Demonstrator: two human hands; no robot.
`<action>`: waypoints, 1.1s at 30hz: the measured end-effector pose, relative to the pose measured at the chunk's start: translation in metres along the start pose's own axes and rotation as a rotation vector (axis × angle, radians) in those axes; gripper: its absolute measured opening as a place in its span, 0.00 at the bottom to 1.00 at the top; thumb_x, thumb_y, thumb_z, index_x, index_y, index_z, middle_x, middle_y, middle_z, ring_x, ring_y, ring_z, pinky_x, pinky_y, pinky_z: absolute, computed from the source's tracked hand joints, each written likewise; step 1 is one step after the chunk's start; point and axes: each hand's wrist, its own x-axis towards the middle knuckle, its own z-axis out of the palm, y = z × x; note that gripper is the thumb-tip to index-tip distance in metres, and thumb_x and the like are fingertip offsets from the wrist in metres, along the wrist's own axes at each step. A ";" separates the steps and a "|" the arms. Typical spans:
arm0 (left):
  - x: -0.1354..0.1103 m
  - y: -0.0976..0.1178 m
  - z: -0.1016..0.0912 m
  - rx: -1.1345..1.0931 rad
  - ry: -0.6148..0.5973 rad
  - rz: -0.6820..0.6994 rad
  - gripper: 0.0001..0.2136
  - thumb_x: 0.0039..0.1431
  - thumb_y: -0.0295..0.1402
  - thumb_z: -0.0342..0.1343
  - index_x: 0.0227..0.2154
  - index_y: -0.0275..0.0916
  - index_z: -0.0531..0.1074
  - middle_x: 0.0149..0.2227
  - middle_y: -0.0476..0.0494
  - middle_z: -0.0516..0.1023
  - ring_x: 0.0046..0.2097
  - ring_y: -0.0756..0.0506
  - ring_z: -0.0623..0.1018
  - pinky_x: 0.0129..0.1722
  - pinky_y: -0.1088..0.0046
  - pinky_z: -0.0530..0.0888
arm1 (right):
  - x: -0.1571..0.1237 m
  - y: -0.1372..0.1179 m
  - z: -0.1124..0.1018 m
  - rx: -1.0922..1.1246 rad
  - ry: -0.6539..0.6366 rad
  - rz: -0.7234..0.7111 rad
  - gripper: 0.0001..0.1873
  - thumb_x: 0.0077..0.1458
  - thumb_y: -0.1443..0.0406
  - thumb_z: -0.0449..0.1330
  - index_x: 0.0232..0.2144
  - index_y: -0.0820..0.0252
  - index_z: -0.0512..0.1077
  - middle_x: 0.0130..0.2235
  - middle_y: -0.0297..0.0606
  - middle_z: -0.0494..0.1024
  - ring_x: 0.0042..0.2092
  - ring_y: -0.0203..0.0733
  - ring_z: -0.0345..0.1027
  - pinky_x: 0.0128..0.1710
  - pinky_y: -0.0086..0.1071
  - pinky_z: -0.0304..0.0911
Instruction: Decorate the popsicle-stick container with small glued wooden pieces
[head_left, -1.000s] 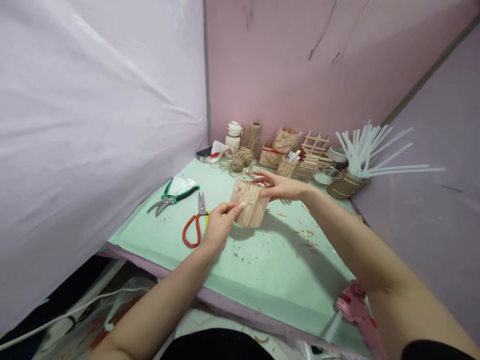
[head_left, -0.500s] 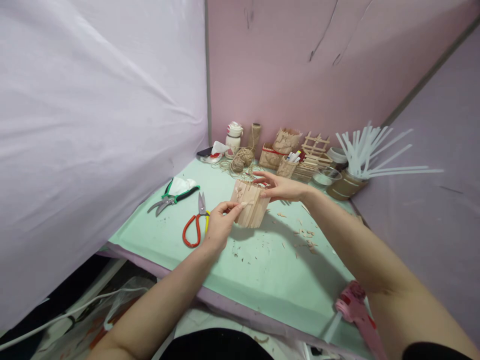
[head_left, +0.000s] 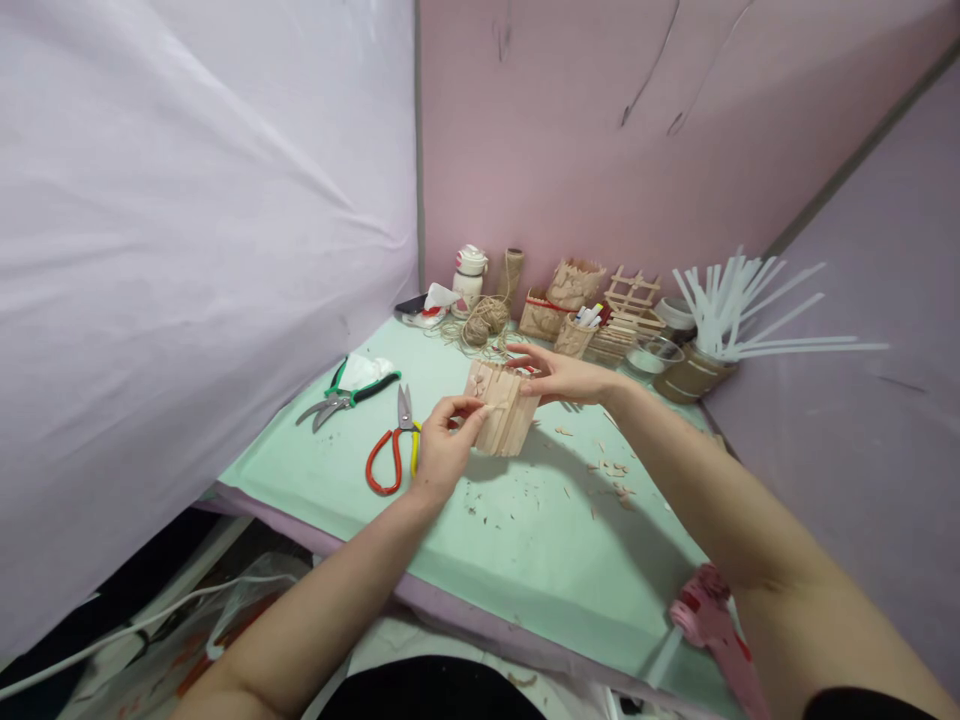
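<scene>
Barely anything has moved since the earlier frame. The left hand [head_left: 448, 437] pinches a small wood piece [head_left: 494, 406] at the face of a slatted wooden holder [head_left: 510, 432] over the bench [head_left: 525, 555]; the right hand [head_left: 561, 376] grips its rim at two o'clock. Scissors [head_left: 405, 418] lie at nine, a pink glue gun [head_left: 712, 625] at four.

On the surface [head_left: 555, 560], scissors [head_left: 405, 414] are laid left of the stick piece [head_left: 508, 430], shears [head_left: 341, 399] farther left; twine [head_left: 491, 315] is placed behind, a glue gun [head_left: 709, 622] front right.
</scene>
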 end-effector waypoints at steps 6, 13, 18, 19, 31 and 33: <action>0.004 -0.004 0.001 -0.123 -0.011 -0.103 0.09 0.50 0.38 0.61 0.31 0.38 0.73 0.32 0.48 0.75 0.33 0.50 0.71 0.35 0.74 0.67 | 0.000 -0.002 0.002 -0.004 0.014 0.009 0.46 0.48 0.58 0.67 0.63 0.46 0.48 0.66 0.45 0.50 0.60 0.53 0.57 0.52 0.48 0.67; 0.004 -0.001 -0.001 -0.094 -0.017 -0.109 0.09 0.49 0.38 0.61 0.30 0.38 0.73 0.31 0.48 0.75 0.32 0.50 0.71 0.34 0.75 0.67 | 0.001 -0.001 0.000 -0.003 0.001 0.002 0.46 0.48 0.58 0.67 0.63 0.48 0.48 0.65 0.46 0.50 0.61 0.53 0.57 0.52 0.47 0.68; 0.005 -0.001 -0.001 -0.075 -0.022 -0.117 0.09 0.49 0.38 0.61 0.30 0.38 0.73 0.31 0.47 0.75 0.32 0.50 0.71 0.33 0.74 0.67 | 0.002 0.002 -0.001 -0.006 0.000 -0.008 0.45 0.48 0.58 0.67 0.63 0.46 0.48 0.65 0.45 0.51 0.61 0.53 0.57 0.52 0.47 0.68; 0.005 -0.002 -0.001 -0.074 -0.023 -0.117 0.09 0.49 0.38 0.61 0.30 0.38 0.73 0.31 0.47 0.75 0.32 0.50 0.71 0.34 0.74 0.67 | 0.002 0.002 -0.001 -0.006 0.002 -0.009 0.45 0.48 0.58 0.67 0.63 0.45 0.49 0.66 0.44 0.51 0.61 0.53 0.57 0.52 0.47 0.67; 0.000 0.004 -0.006 0.177 -0.015 0.300 0.05 0.54 0.31 0.58 0.35 0.41 0.74 0.36 0.47 0.73 0.40 0.47 0.72 0.42 0.69 0.68 | 0.001 0.004 -0.002 0.000 -0.003 -0.009 0.46 0.48 0.58 0.67 0.63 0.45 0.47 0.66 0.45 0.49 0.61 0.53 0.56 0.52 0.48 0.67; -0.001 0.006 -0.006 0.210 -0.014 0.346 0.05 0.54 0.30 0.57 0.34 0.42 0.74 0.36 0.47 0.72 0.41 0.47 0.72 0.42 0.69 0.68 | 0.001 0.004 -0.002 0.003 -0.005 -0.010 0.46 0.48 0.57 0.67 0.64 0.45 0.47 0.66 0.45 0.49 0.61 0.53 0.56 0.52 0.48 0.67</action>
